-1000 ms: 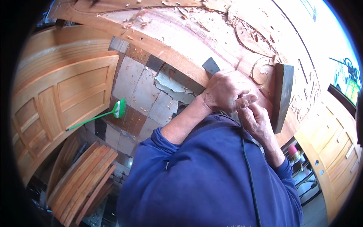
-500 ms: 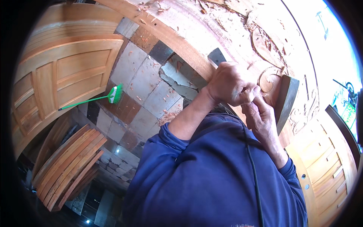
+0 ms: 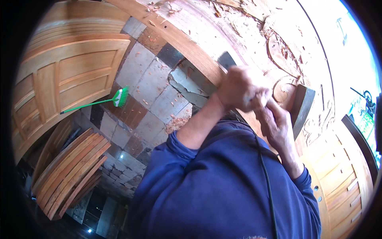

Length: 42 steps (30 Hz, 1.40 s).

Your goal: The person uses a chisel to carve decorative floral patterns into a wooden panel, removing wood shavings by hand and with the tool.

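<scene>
My left hand (image 3: 239,88) is closed in a fist, slightly smeared by motion, over the near edge of a carved wooden panel (image 3: 213,65). Pressed against it from the right is my right hand (image 3: 274,117), its fingers closed too. Whatever the two hands grip is hidden inside them. A flat grey piece (image 3: 226,59) shows just beyond my left hand; I cannot tell whether it joins what I hold. Right of my hands, a dark grey-edged block (image 3: 304,105) rests on the panel beside a carved scroll (image 3: 283,88).
Wood shavings (image 3: 272,42) litter the panel. At left, a panelled door (image 3: 83,71) leans above a green broom (image 3: 120,96) on the tiled floor (image 3: 143,71). Stacked curved boards (image 3: 73,175) stand at lower left. Another wooden door (image 3: 338,167) lies at right.
Both hands stay together at nearly the same spot, with the left now more blurred. My right hand and wrist have shifted very slightly. The whole view has tilted a little.
</scene>
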### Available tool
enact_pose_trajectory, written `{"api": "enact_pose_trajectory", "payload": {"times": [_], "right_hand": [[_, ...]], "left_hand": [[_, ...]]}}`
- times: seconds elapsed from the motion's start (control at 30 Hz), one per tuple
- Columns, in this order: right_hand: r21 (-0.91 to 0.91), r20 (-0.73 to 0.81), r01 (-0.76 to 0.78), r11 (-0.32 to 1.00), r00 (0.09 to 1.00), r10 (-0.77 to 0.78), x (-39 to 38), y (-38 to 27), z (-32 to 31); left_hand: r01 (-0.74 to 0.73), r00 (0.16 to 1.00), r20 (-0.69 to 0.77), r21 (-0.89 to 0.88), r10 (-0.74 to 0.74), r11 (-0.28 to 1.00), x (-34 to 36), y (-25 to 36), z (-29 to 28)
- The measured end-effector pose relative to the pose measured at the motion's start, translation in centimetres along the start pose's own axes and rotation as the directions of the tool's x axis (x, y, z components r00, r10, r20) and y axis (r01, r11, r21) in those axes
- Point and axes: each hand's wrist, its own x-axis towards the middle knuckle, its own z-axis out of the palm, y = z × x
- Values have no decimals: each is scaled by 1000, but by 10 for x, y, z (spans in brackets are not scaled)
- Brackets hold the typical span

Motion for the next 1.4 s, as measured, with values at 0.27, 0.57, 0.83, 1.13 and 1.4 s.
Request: {"api": "enact_pose_trajectory", "payload": {"times": [0.27,0.57,0.83,1.13,1.4], "right_hand": [[1,13,11,1000,1000,-11,1,-4,-2],[4,6,25,1000,1000,-25,14,-7,1],[20,61,-9,1000,998,8,9,-20,-5],[-49,70,-112,993,991,115,34,-36,2],[72,73,-128,989,990,123,21,-34,-4]], "left_hand": [[32,999,11,-67,-31,997,4,3,-7],[-47,998,-39,21,47,999,10,-10,-12],[-33,994,-110,-68,26,997,12,-2,-14],[32,999,-2,58,-32,998,19,-29,-39],[20,998,-51,-29,-21,999,15,-11,-26]]}}
